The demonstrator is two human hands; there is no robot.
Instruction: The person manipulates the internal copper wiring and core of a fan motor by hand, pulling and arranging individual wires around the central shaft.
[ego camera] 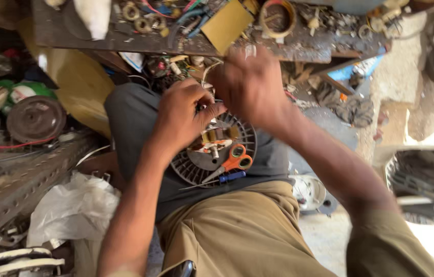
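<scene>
Round finned motor part (196,166) sits on the lap, on a cloth (135,123) draped over the knee. Scissors (229,163) lie on its near-right face, screwdriver (229,177) just below at the rim. Left hand (178,120) on the part's upper left edge, right hand (250,87) above its top right. Cluttered bench (299,48) behind both hands. Disc (36,119) far left, plastic bag (76,208) lower left beside the leg.

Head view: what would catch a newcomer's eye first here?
Both hands, the left hand and the blurred right hand, meet over a round ribbed motor part on the lap. Orange-handled scissors lie on it, beside a blue-handled tool. A cluttered workbench runs across the top.
</scene>
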